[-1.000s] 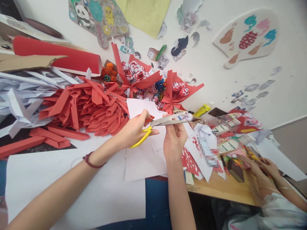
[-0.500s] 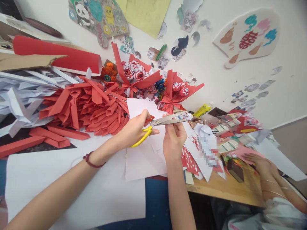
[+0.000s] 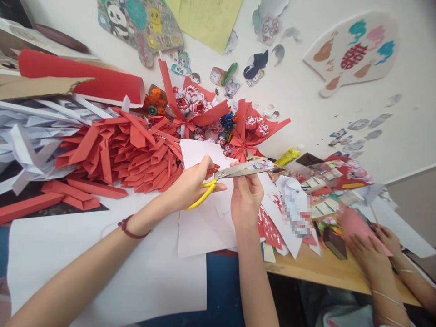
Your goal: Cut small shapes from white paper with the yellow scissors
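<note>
My left hand (image 3: 192, 184) is closed round the handles of a pair of scissors (image 3: 243, 171), one loop yellow and the other red. The metal blades point right and stand slightly apart. Right at the blades is my right hand (image 3: 248, 197), its fingers bent and pinched together. Whatever lies between those fingertips is hidden by the blades and fingers. Below both hands lie white paper sheets (image 3: 200, 231). Red-and-white patterned paper (image 3: 270, 229) lies just right of my right wrist.
Folded red paper strips (image 3: 136, 154) and white ones (image 3: 30, 141) are heaped at left. Red-wrapped paper flower bouquets (image 3: 194, 106) stand against the wall. At right, a co-worker's hands (image 3: 371, 254) handle pink paper (image 3: 363, 227) above a wooden table (image 3: 306, 268). A yellow bottle (image 3: 288, 156) lies behind.
My hands and the scissors have barely moved. At right, the co-worker's hands have moved apart, and the pink paper is now raised and tilted between them.
</note>
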Available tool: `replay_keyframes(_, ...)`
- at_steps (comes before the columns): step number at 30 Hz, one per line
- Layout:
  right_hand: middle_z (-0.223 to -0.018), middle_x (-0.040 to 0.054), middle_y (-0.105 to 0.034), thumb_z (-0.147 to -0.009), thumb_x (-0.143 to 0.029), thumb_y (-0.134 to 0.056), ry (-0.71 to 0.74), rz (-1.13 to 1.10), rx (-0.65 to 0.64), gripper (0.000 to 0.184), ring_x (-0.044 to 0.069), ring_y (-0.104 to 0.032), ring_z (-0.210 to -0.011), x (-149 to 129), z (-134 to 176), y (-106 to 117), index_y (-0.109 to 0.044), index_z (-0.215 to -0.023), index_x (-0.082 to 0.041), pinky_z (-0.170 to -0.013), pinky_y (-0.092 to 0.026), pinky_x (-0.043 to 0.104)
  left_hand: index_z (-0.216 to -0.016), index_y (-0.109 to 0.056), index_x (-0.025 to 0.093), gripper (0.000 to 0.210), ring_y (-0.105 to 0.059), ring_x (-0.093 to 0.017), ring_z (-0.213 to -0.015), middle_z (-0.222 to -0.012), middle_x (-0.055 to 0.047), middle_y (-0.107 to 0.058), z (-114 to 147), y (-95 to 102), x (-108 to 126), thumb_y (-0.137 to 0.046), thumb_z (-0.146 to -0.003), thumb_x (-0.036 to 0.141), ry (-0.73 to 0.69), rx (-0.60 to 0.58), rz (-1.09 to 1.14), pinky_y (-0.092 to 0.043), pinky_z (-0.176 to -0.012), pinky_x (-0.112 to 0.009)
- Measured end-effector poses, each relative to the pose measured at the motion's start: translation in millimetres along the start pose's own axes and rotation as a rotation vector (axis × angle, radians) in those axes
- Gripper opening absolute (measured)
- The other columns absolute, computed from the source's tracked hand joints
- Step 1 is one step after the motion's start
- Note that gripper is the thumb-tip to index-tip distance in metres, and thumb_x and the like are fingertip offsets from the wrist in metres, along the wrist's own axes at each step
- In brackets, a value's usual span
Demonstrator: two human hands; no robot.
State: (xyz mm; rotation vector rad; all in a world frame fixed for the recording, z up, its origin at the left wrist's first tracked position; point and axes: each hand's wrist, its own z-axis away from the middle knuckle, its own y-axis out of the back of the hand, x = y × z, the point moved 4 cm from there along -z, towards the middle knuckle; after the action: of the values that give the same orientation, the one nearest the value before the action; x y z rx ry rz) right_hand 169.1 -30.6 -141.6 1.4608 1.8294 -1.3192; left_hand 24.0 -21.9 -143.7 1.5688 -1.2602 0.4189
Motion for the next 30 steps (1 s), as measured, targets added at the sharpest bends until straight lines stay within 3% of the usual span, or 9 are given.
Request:
replay_keyframes(8,-0.098,0.0019,-0.073,-0.079,-0.021,-0.071,-0.036,-0.041,-0.007,0.01,0.018,-0.067,-0.103,1.0,0.3,0.3,-0.069,-0.089,-0.02,-0.105,-0.046,0.041,-0.086,-0.028,0.024,0.042,-0.047,-0.014,-0.064,-0.08,0.001,-0.051,0.1,0.9,2.7,-0.061,-0.083,0.049,-0.028,0.016,-0.051,-0.036,-0.059,-0.025)
replay_keyframes(20,-0.104,0.0031,-0.072,-0.08,-0.026,-0.069,-0.066,0.009,-0.033,0.016,0.019,-0.066,-0.105,6.6,-0.3,3.2,-0.068,-0.095,-0.021,-0.104,-0.048,0.042,-0.085,-0.027,0.024,0.042,-0.042,-0.013,-0.059,-0.074,0.003,-0.047,0.7,-0.5,0.2,-0.06,-0.083,0.05,-0.039,0.012,-0.049,-0.033,-0.057,-0.025)
replay_keyframes(27,-0.101,0.0012,-0.072,-0.081,-0.025,-0.069,-0.056,-0.023,-0.027,0.008,0.017,-0.067,-0.103,6.2,-0.4,2.7,-0.067,-0.088,-0.021,-0.106,-0.046,0.042,-0.085,-0.03,0.023,0.041,-0.039,-0.011,-0.058,-0.07,0.006,-0.043,0.6,-0.1,2.4,-0.063,-0.082,0.048,0.039,0.017,0.039,-0.032,-0.055,-0.024)
replay_keyframes(30,-0.101,0.0016,-0.071,-0.081,-0.024,-0.069,-0.046,-0.038,0.001,0.005,0.017,-0.067,-0.102,4.2,-0.1,3.9,-0.066,-0.084,-0.02,-0.106,-0.046,0.042,-0.087,-0.036,0.022,0.036,-0.04,-0.01,-0.058,-0.069,0.005,-0.043,-0.5,2.4,-1.1,-0.061,-0.083,0.047,0.07,0.105,0.168,-0.031,-0.054,-0.023)
